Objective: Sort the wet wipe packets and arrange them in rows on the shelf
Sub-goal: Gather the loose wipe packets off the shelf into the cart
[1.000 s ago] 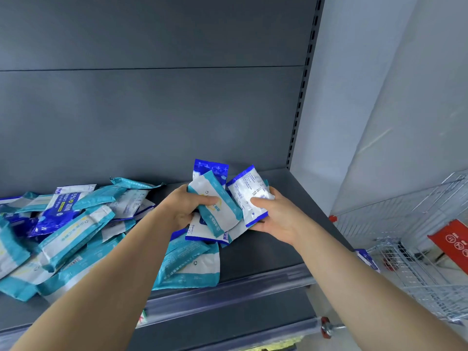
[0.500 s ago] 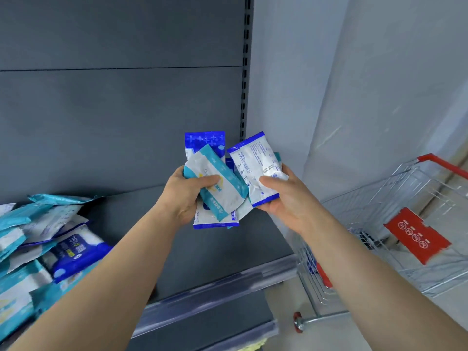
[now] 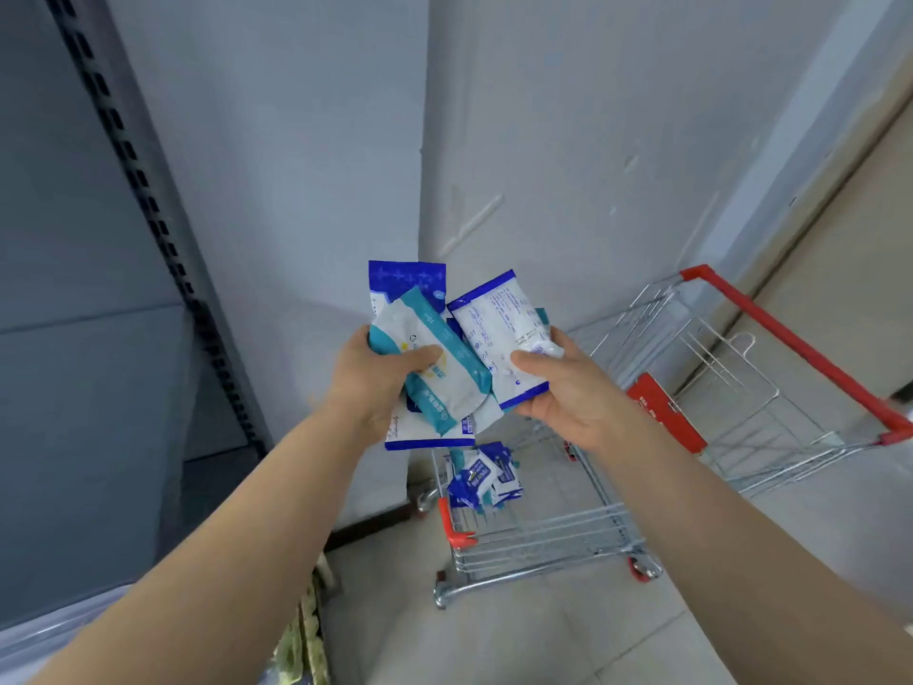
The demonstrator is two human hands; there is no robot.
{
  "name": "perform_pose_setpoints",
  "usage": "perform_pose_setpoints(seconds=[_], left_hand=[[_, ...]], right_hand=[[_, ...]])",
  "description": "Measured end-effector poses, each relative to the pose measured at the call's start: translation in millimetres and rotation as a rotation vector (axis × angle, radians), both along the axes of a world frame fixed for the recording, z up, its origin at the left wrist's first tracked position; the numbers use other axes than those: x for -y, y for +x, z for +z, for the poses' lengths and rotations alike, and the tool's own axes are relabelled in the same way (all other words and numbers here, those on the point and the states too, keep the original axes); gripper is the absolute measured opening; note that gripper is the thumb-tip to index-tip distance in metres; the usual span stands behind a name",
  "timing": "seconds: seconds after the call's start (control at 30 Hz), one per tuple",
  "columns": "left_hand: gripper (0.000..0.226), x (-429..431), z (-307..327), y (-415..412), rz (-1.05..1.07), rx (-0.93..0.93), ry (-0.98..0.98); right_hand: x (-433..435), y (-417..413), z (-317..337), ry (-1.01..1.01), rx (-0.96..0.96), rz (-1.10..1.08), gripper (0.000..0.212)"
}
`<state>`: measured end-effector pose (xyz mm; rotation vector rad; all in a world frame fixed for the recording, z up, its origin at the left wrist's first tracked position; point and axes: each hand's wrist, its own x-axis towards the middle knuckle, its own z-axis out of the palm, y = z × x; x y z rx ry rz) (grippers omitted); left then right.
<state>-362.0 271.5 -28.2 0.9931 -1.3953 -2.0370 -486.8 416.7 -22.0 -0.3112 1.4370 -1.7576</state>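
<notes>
My left hand (image 3: 375,388) clamps teal-and-white plastic wipe packets (image 3: 454,388) mid-body, right hand (image 3: 573,393) pinches 1 blue-edged white packet (image 3: 494,328); probably light, slick.

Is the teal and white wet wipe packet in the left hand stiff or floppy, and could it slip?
Probably floppy: the teal packet is a thin film pouch with sealed ends. Likely slippery: glossy film, stacked on other packets in the left hand.

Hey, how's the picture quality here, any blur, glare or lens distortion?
Head view: soft, even light, no glare; wide-angle lens tilts the shelf upright and shopping cart; print is smeared on the teal packet in the left hand and the white packet in the right hand.
</notes>
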Motion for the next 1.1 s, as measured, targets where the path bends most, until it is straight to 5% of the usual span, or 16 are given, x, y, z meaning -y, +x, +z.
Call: perform_pose_setpoints(seconds=[0.2,0.47,0.9,1.1], left_hand=[[0.05,-9,-85,-81,-0.049,0.153,0.115],[0.035,13,-221,-168,-0.083,0.326,0.253],[0.06,-1,-438,-210,-0.001,0.631,0.389],[0.056,-18,-501,-209,-0.034,0.784,0.382]], right_hand=[[-11,-86,-81,0.19,0.106,0.004,0.037],[10,-182,-218,0.493,0.169,0.05,0.043],[14,-240,-441,0.767,0.324,0.359,0.04],[8,-243,-506,0.919,0.081,0.562,0.038]])
